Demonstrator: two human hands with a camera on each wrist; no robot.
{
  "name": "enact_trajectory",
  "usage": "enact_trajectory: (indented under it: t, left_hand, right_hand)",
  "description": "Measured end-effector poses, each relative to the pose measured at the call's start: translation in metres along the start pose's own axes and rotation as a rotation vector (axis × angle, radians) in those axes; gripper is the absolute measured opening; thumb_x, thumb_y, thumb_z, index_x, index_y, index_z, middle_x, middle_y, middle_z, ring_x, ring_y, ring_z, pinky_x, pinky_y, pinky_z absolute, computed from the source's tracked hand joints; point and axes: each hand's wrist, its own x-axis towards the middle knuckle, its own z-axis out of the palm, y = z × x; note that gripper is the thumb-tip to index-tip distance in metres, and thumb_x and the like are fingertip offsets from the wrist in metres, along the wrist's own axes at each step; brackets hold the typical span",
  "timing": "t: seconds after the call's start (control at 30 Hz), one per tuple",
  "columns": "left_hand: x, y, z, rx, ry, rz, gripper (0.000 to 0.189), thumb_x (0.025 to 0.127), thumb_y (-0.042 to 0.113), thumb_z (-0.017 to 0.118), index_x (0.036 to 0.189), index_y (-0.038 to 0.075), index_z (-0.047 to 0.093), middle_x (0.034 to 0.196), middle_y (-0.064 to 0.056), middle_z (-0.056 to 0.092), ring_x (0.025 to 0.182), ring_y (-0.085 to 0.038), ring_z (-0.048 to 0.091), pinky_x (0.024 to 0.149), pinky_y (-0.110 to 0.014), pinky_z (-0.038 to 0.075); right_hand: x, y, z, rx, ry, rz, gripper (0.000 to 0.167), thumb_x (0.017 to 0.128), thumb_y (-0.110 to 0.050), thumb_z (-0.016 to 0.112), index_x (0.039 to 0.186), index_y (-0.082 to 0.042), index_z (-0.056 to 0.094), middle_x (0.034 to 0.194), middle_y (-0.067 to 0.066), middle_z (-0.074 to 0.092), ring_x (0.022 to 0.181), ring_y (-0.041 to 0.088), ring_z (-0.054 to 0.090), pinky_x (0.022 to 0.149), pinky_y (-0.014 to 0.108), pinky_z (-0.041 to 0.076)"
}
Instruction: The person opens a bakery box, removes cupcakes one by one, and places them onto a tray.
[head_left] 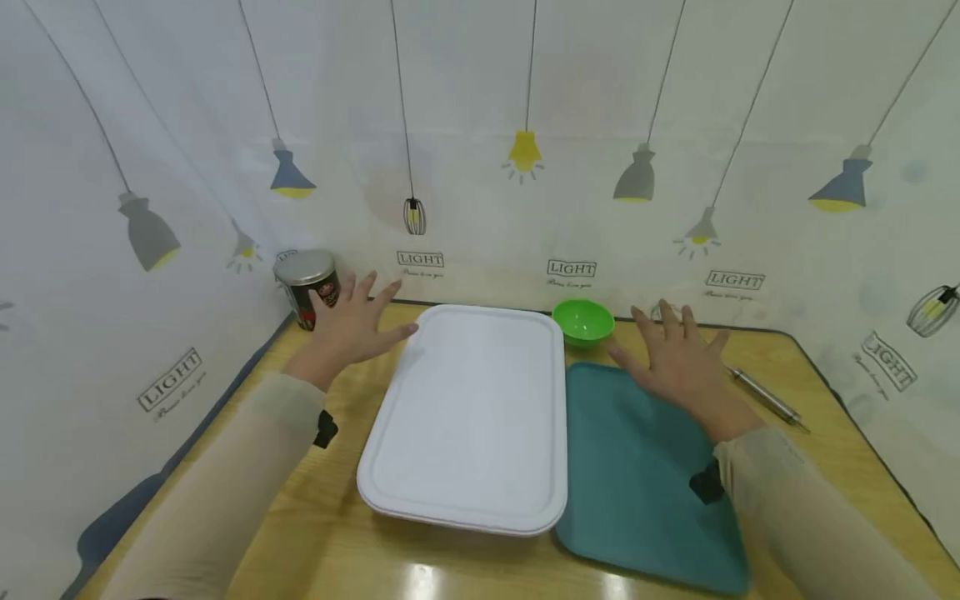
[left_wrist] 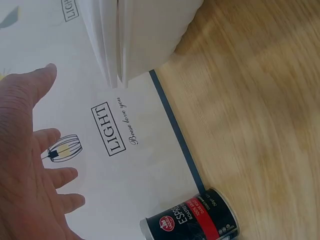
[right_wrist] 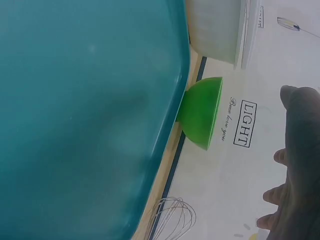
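Observation:
My left hand (head_left: 351,327) hovers with spread fingers between a dark coffee tin (head_left: 306,292) and a white lidded tub (head_left: 480,417). The right hand (head_left: 684,367), fingers spread too, hangs over the far part of a teal tray (head_left: 637,483). Neither holds anything. Behind the tray stands a green bowl (head_left: 583,322), also seen side-on in the right wrist view. A whisk lies to the right, its metal handle (head_left: 768,396) toward the front; its wire loops (right_wrist: 174,216) show in the right wrist view. What the opaque tub contains is hidden.
The wooden table (head_left: 330,500) ends at the back and sides against a white cloth (head_left: 480,217) printed with lamps. The tub's right side stands close along the tray's left edge. A black strap piece (head_left: 325,429) shows at the left wrist.

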Motion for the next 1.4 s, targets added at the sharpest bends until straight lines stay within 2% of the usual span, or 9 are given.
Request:
enact_trajectory:
  t: [0.1, 0.27, 0.5, 0.63, 0.77, 0.93, 1.03, 1.17, 1.4]
  left_hand:
    - [-0.002, 0.002, 0.002, -0.013, 0.009, -0.004, 0.092, 0.086, 0.086, 0.031, 0.162, 0.037, 0.012, 0.169, -0.011, 0.004, 0.152, -0.042, -0.003, 0.102, -0.084, -0.005]
    - [-0.009, 0.003, 0.008, -0.103, 0.001, -0.009, 0.094, 0.086, 0.086, 0.034, 0.162, 0.035, 0.015, 0.168, -0.012, 0.007, 0.152, -0.044, 0.003, 0.104, -0.083, -0.001]
    - [-0.017, 0.004, 0.015, -0.233, -0.039, 0.006, 0.095, 0.089, 0.081, 0.04, 0.163, 0.028, 0.012, 0.166, -0.019, 0.015, 0.145, -0.049, 0.026, 0.106, -0.077, 0.021]
    - [-0.02, 0.006, 0.018, -0.325, -0.066, 0.019, 0.095, 0.092, 0.075, 0.045, 0.163, 0.022, 0.013, 0.165, -0.02, 0.019, 0.145, -0.048, 0.028, 0.108, -0.07, 0.029]
    - [-0.025, 0.007, 0.02, -0.475, -0.14, 0.009, 0.091, 0.095, 0.068, 0.049, 0.162, 0.014, 0.019, 0.157, -0.019, 0.037, 0.14, -0.043, 0.039, 0.11, -0.063, 0.034]
    - [-0.032, 0.007, 0.024, -0.566, -0.238, -0.007, 0.079, 0.097, 0.061, 0.051, 0.155, 0.009, 0.037, 0.138, -0.017, 0.059, 0.123, -0.035, 0.058, 0.099, -0.053, 0.049]
    - [-0.036, 0.008, 0.025, -0.589, -0.258, -0.008, 0.07, 0.098, 0.055, 0.055, 0.149, 0.008, 0.047, 0.126, -0.015, 0.064, 0.106, -0.028, 0.065, 0.089, -0.046, 0.054]
    - [-0.038, 0.007, 0.027, -0.625, -0.273, -0.001, 0.061, 0.098, 0.047, 0.06, 0.142, 0.005, 0.055, 0.111, -0.011, 0.068, 0.089, -0.021, 0.066, 0.077, -0.039, 0.057]
    - [-0.042, 0.006, 0.03, -0.663, -0.273, -0.017, 0.054, 0.097, 0.038, 0.064, 0.135, 0.0, 0.059, 0.105, -0.012, 0.069, 0.084, -0.02, 0.068, 0.071, -0.034, 0.059]
  right_hand:
    - [-0.003, -0.004, 0.004, 0.004, 0.023, -0.008, 0.093, 0.093, -0.079, 0.032, 0.159, -0.014, 0.028, 0.163, 0.028, 0.016, 0.146, 0.057, 0.009, 0.097, 0.087, -0.007]
    - [-0.007, -0.011, 0.011, 0.025, 0.049, -0.027, 0.086, 0.096, -0.073, 0.037, 0.159, -0.015, 0.029, 0.162, 0.028, 0.019, 0.144, 0.058, 0.016, 0.097, 0.088, 0.001]
    - [-0.012, -0.023, 0.014, 0.106, 0.045, -0.098, 0.086, 0.098, -0.069, 0.037, 0.159, -0.009, 0.026, 0.16, 0.028, 0.024, 0.143, 0.054, 0.023, 0.104, 0.081, 0.017]
    - [-0.015, -0.031, 0.015, 0.197, 0.009, -0.136, 0.087, 0.1, -0.066, 0.038, 0.159, -0.004, 0.024, 0.159, 0.028, 0.027, 0.144, 0.05, 0.026, 0.11, 0.07, 0.025]
    - [-0.017, -0.04, 0.017, 0.334, -0.091, -0.132, 0.086, 0.1, -0.065, 0.038, 0.157, -0.002, 0.027, 0.158, 0.027, 0.032, 0.142, 0.049, 0.031, 0.111, 0.066, 0.028]
    - [-0.019, -0.052, 0.022, 0.493, -0.209, -0.095, 0.08, 0.099, -0.066, 0.039, 0.149, -0.004, 0.045, 0.148, 0.022, 0.049, 0.138, 0.045, 0.042, 0.107, 0.064, 0.037]
    - [-0.021, -0.057, 0.025, 0.551, -0.253, -0.073, 0.078, 0.098, -0.066, 0.044, 0.143, -0.003, 0.051, 0.14, 0.02, 0.057, 0.13, 0.041, 0.051, 0.102, 0.059, 0.044]
    - [-0.024, -0.062, 0.029, 0.584, -0.288, -0.035, 0.076, 0.096, -0.066, 0.049, 0.138, -0.004, 0.056, 0.132, 0.016, 0.062, 0.122, 0.034, 0.058, 0.098, 0.052, 0.05]
    - [-0.028, -0.068, 0.033, 0.615, -0.29, -0.017, 0.064, 0.094, -0.064, 0.057, 0.125, -0.009, 0.066, 0.117, 0.007, 0.069, 0.108, 0.024, 0.063, 0.089, 0.045, 0.054]
